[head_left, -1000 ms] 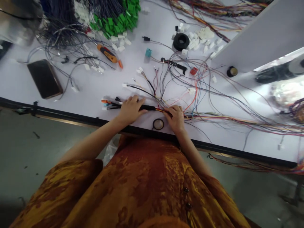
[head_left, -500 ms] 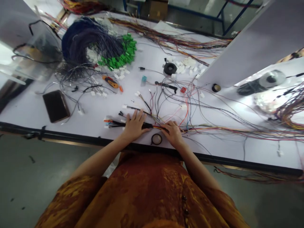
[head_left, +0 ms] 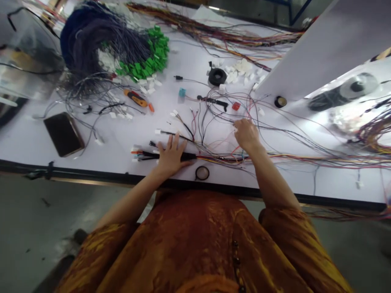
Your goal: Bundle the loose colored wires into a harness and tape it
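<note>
Along the near edge of the counter (head_left: 91, 150), you are pressing your left hand (head_left: 172, 156) palm-down on a wire harness (head_left: 187, 156), fingers spread wide; the harness is lying roughly parallel to that edge and just inside it, its black-sleeved section passing under your palm and its connector ends (head_left: 136, 154) sticking out to the left of your hand; its coloured wires (head_left: 220, 158) are running off toward the right end of the counter. Your right hand (head_left: 247, 134) is reaching beyond the harness, fingers loosely curled among thin loose wires (head_left: 220, 122), just beside a small white connector (head_left: 235, 130); you cannot tell whether it is pinching a wire. A small roll of tape (head_left: 202, 173) is lying between the harness and the near edge; a red connector (head_left: 236, 106) and a teal connector (head_left: 182, 92) are sitting further out. Toward the left end, a phone (head_left: 63, 134) is lying face-up and an orange-and-black screwdriver (head_left: 136, 98) is resting among scattered wires; near the far edge, a heap of green connectors (head_left: 149, 57) is sitting against a dark wire bundle (head_left: 91, 40), and a white panel (head_left: 311, 53) is standing at the right.
</note>
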{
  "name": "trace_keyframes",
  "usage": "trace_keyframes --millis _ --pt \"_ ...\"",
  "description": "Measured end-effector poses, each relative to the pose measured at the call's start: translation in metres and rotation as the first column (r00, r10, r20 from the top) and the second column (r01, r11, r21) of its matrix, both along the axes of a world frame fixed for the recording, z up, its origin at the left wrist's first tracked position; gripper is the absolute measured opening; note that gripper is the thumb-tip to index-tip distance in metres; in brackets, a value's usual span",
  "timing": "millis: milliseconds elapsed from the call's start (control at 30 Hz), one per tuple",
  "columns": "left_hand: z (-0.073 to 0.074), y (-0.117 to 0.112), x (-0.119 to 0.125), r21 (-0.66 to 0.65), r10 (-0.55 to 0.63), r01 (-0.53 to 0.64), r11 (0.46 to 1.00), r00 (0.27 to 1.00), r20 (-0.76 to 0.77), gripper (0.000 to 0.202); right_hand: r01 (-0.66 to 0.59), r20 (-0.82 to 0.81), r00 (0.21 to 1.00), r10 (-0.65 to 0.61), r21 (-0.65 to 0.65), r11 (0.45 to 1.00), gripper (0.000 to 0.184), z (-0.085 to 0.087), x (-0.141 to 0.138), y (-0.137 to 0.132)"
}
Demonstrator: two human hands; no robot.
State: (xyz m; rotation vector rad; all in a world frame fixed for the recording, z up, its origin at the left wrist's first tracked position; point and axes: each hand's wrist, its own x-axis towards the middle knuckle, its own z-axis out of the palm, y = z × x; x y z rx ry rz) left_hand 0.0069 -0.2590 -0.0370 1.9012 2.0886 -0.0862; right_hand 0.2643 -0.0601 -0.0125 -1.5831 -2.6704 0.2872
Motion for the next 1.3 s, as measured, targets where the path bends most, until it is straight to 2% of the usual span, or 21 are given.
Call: trace_keyframes --millis 67,133,233,267,300,367,433,500,567,600,667,733,833,933,1000,1067,1133,1167,1233,1300 --pt "0.003 0.0 -0.004 0.021 0.005 -0.006 1.0 0.998 0.068 0.08 -0.064 -0.179 0.982 0.066 0.014 0.998 0.031 0.014 0.0 0.001" --pt "0.014 0.002 -0.008 0.126 0.003 -0.028 0.992 0.982 0.19 0.071 -0.112 -0.38 0.917 0.123 0.051 0.992 0.032 0.036 -0.008 -0.006" --pt "0.046 0.009 -0.013 0.391 -0.071 -0.117 0.913 0.898 0.434 0.063 -0.147 -0.541 0.825 0.165 0.076 0.986 0.028 0.073 -0.037 -0.026" --pt "0.058 0.013 -0.014 0.438 -0.108 -0.14 0.888 0.861 0.496 0.063 -0.161 -0.565 0.807 0.173 0.071 0.984 0.026 0.083 -0.048 -0.032" --pt "0.068 0.016 -0.013 0.443 -0.133 -0.142 0.885 0.835 0.534 0.06 -0.175 -0.582 0.793 0.179 0.065 0.983 0.025 0.09 -0.059 -0.037" --pt "0.078 0.023 -0.009 0.371 -0.15 -0.072 0.926 0.831 0.535 0.042 -0.186 -0.609 0.772 0.182 0.057 0.981 0.023 0.096 -0.075 -0.043" --pt "0.072 0.029 -0.001 0.276 -0.163 0.031 0.961 0.868 0.47 0.029 -0.181 -0.634 0.753 0.175 0.056 0.982 0.022 0.091 -0.08 -0.042" --pt "0.054 0.035 0.008 0.235 -0.227 0.138 0.962 0.883 0.412 0.041 -0.178 -0.654 0.739 0.164 0.046 0.983 0.021 0.079 -0.074 -0.038" --pt "0.032 0.043 0.015 0.23 -0.313 0.235 0.944 0.859 0.406 0.055 -0.177 -0.666 0.731 0.15 0.028 0.984 0.022 0.066 -0.06 -0.034" --pt "0.023 0.047 0.016 0.221 -0.346 0.276 0.936 0.839 0.42 0.054 -0.169 -0.672 0.728 0.139 0.021 0.985 0.023 0.061 -0.052 -0.033" --pt "0.009 0.055 0.016 0.194 -0.373 0.319 0.928 0.806 0.46 0.035 -0.139 -0.684 0.722 0.107 0.008 0.99 0.027 0.05 -0.032 -0.034" --pt "0.003 0.062 0.012 0.187 -0.381 0.333 0.924 0.782 0.493 0.019 -0.095 -0.706 0.706 0.049 -0.027 0.995 0.03 0.041 -0.011 -0.037" --pt "0.001 0.066 0.004 0.221 -0.301 0.207 0.953 0.732 0.611 0.012 -0.009 -0.755 0.647 -0.106 -0.146 0.989 0.031 0.024 0.017 -0.047" --pt "-0.005 0.067 0.002 0.144 -0.083 -0.065 0.987 0.561 0.824 0.007 0.09 -0.788 0.552 -0.273 -0.268 0.959 0.031 0.011 0.033 -0.063" --pt "-0.01 0.07 0.005 0.064 0.041 -0.205 0.977 0.473 0.88 0.011 0.149 -0.807 0.5 -0.315 -0.278 0.949 0.03 0.01 0.034 -0.075" --pt "-0.012 0.077 0.009 0.018 0.097 -0.236 0.972 0.469 0.878 0.012 0.195 -0.828 0.49 -0.273 -0.201 0.96 0.03 0.019 0.026 -0.087" --pt "-0.004 0.084 0.011 -0.027 0.119 -0.2 0.979 0.464 0.878 0.012 0.205 -0.826 0.535 -0.177 -0.076 0.976 0.033 0.036 0.011 -0.095" --pt "0.005 0.085 0.011 -0.047 0.132 -0.202 0.978 0.43 0.893 0.013 0.19 -0.812 0.571 -0.125 -0.018 0.982 0.035 0.047 0.001 -0.097" --pt "0.032 0.084 0.008 -0.055 0.142 -0.275 0.96 0.306 0.941 0.013 0.116 -0.754 0.656 -0.033 0.057 0.992 0.037 0.066 -0.023 -0.097" --pt "0.065 0.077 0.003 -0.012 0.073 -0.317 0.948 0.18 0.981 0.018 -0.025 -0.676 0.734 0.065 0.07 0.997 0.034 0.081 -0.051 -0.093"
